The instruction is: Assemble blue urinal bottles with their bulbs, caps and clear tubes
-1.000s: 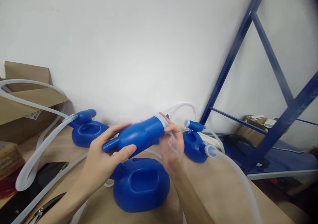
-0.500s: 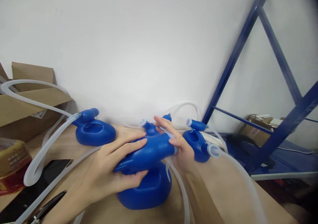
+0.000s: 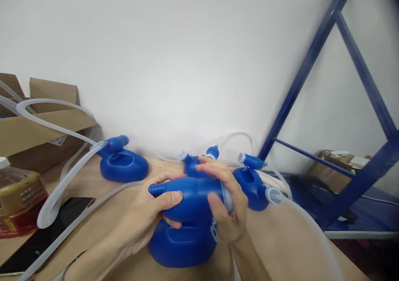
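Note:
A blue plastic urinal funnel (image 3: 193, 193) with a white collar (image 3: 227, 197) at its right end lies level in both hands. My left hand (image 3: 156, 206) is closed round its narrower left end, thumb on the near side. Curled over the collar end is my right hand (image 3: 232, 202), fingers on top and thumb on the front. Directly below stands a blue urinal bottle (image 3: 183, 247) on the table, partly covered by the funnel and fingers. A small translucent clip (image 3: 214, 230) hangs at the bottle's right side.
Other blue bottles stand at the left (image 3: 124, 171), behind my hands (image 3: 190, 166) and at the right (image 3: 254, 193). White tubing (image 3: 67, 177) loops across the table. A carton (image 3: 62, 123), a drink bottle (image 3: 21, 198) and a phone (image 3: 59, 218) sit left; a blue rack (image 3: 299, 85) rises right.
The funnel has turned from slanting to level. My right hand has gone from a flat palm against the collar to fingers curled over it. My left thumb has moved up the funnel.

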Tool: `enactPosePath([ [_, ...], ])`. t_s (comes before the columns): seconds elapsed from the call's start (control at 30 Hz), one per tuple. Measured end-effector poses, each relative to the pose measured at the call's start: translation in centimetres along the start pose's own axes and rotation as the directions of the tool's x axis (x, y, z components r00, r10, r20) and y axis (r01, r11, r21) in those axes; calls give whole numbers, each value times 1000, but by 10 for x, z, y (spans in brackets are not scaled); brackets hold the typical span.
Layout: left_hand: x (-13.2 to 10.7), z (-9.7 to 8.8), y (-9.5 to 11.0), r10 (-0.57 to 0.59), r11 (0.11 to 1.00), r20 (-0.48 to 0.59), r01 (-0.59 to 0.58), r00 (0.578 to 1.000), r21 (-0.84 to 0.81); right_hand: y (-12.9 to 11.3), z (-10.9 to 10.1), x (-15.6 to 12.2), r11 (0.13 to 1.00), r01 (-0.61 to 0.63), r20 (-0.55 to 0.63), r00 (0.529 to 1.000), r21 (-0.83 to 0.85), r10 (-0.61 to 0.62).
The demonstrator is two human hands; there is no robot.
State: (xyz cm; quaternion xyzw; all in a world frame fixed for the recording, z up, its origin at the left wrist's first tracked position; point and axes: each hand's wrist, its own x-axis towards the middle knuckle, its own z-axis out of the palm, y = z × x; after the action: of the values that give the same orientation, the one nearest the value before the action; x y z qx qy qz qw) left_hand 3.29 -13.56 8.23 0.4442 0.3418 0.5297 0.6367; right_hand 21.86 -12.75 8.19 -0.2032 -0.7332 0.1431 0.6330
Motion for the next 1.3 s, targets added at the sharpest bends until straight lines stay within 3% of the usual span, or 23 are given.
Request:
enactPosePath([
  [0.13,-1,-3,12,40,996,0,-40,999,80,17,12,2,990,-65,-148,985,123,83],
  [0.23,2,-9,24,92,996,-34,-92,995,1,23,12,5,985,-81,-271,955,156,121],
  [0.27,4,-12,28,113,992,-53,-116,992,-46,23,9,6,985,-95,-253,959,146,130],
  [0.33,8,-18,35,170,975,-111,-183,979,-125,19,2,9,994,-100,-100,989,52,105],
  [0.4,12,-24,40,228,953,-186,-259,956,-160,14,-3,12,994,-23,102,994,-104,34],
  [0.47,14,-29,43,252,941,-236,-295,938,-166,10,-4,14,970,85,171,984,-226,-46],
  [0.6,15,-34,44,260,943,-214,-296,941,-155,11,6,13,929,165,60,986,-331,-154],
  [0.8,14,-27,38,294,938,-182,-320,938,-134,7,22,4,939,-39,-219,975,-342,-39],
  [1.0,16,-23,35,261,938,-227,-302,938,-168,3,30,1,900,64,-183,971,-432,-156],
  [1.2,15,-16,33,139,957,-207,-185,968,-222,14,25,1,889,76,-161,973,-451,-166],
  [1.3,14,-13,32,135,952,-239,-193,962,-239,16,23,2,923,73,-148,979,-379,-138],
])
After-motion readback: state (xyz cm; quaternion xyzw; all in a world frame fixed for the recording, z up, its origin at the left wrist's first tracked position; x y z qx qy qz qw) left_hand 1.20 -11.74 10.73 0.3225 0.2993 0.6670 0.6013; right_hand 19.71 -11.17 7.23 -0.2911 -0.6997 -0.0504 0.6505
